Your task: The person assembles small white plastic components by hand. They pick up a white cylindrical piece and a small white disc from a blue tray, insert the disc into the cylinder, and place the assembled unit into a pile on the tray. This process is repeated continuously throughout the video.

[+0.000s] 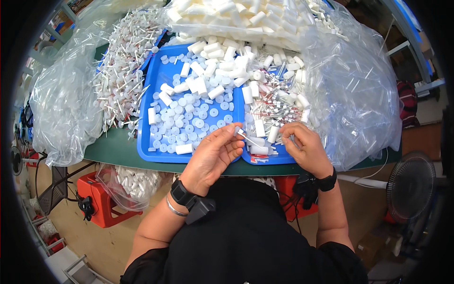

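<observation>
My left hand (213,154) pinches a thin white stick (248,138) with a small pale disc at its upper end, between thumb and forefinger. It is over the seam between two blue trays. My right hand (306,147) is closed, fingertips together, above the right tray (269,160); anything in it is too small or hidden to make out. Just left of those fingertips lie white cylinders (273,134). Beyond them is a heap of thin white sticks with reddish parts (276,102). The left tray (146,120) holds translucent round discs (189,128) and white foam-like cylinders (184,149).
At the back left, many sticks with discs are piled (124,61). Clear plastic bags (66,104) flank the trays, and a bag of white cylinders (241,19) lies behind. Red stools (97,201) stand below the green table (118,154); a fan (410,187) is at right.
</observation>
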Demonstrator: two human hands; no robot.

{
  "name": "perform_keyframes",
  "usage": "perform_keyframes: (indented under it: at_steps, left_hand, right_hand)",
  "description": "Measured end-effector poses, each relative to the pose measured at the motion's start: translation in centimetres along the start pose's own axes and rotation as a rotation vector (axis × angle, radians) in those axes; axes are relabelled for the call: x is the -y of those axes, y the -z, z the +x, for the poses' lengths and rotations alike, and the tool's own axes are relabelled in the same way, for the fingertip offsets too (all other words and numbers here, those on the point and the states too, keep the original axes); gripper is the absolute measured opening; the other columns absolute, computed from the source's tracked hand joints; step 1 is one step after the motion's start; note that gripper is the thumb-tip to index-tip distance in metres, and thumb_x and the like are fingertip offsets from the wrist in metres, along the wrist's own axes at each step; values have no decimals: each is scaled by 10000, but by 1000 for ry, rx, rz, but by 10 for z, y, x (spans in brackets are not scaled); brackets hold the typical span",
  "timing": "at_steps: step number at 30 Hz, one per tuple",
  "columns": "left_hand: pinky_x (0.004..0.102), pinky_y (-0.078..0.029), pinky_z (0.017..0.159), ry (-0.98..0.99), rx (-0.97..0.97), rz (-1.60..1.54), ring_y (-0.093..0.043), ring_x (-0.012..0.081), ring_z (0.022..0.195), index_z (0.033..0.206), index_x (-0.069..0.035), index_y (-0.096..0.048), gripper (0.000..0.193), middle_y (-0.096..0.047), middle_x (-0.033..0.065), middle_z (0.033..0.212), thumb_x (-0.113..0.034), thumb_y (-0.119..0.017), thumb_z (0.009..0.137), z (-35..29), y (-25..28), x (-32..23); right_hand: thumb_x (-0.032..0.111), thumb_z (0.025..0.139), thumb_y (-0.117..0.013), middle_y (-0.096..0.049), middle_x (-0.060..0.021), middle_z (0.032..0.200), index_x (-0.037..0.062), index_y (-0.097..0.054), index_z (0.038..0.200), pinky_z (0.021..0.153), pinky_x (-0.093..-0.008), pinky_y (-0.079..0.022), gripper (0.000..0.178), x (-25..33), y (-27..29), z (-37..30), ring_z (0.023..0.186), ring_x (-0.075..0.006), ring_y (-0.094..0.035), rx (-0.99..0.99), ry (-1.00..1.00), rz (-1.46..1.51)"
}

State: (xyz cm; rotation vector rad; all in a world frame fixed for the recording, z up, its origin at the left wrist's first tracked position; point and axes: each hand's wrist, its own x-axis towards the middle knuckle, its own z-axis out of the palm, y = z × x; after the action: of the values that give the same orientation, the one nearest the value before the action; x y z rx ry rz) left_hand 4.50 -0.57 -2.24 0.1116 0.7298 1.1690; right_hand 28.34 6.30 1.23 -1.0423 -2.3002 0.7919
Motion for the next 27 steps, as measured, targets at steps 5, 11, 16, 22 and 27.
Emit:
perform_keyframes:
  at_steps: [5, 11, 16, 22, 27]
  left_hand:
    - [253, -526, 782, -25, 36, -11, -631, 133, 878, 1208, 4, -538, 334, -631, 62, 955, -211, -563, 953, 3, -6, 3]
    - [257, -544, 821, -71, 46, -27, -648, 156, 912, 1212, 18, -528, 334, -631, 86, 980, -180, -570, 946, 2, -11, 1]
    - [257, -550, 829, -78, 37, -17, -654, 165, 913, 1210, 25, -529, 333, -634, 96, 981, -171, -573, 944, 3, -9, 3]
    - [264, -548, 834, -142, 14, 76, -659, 170, 909, 1204, 33, -537, 323, -643, 126, 1009, -163, -564, 949, 1, -11, 3]
    - [260, -509, 855, -128, 99, 262, -628, 149, 977, 1260, 13, -525, 356, -636, 100, 1096, -164, -559, 953, -5, -15, 3]
  right_hand:
    - [55, 911, -568, -671, -104, 827, -12, -549, 957, 627, -259, -503, 83, 16, -11, -6, 667, -150, -646, 78, -292, 425]
    - [56, 895, -605, -672, -117, 832, -24, -594, 1044, 617, -262, -524, 170, 24, -18, -4, 679, -174, -680, 98, -142, 281]
    - [43, 860, -641, -671, -113, 828, -21, -633, 1003, 582, -266, -515, 157, 28, -21, -3, 657, -177, -676, 44, -115, 251]
    - [35, 831, -665, -670, -108, 830, -23, -650, 961, 600, -285, -506, 143, 28, -21, 1, 694, -195, -667, -14, 17, 99]
    - [37, 852, -648, -671, -106, 817, -26, -639, 975, 609, -276, -514, 139, 29, -22, 2, 665, -179, -656, -43, -6, 155]
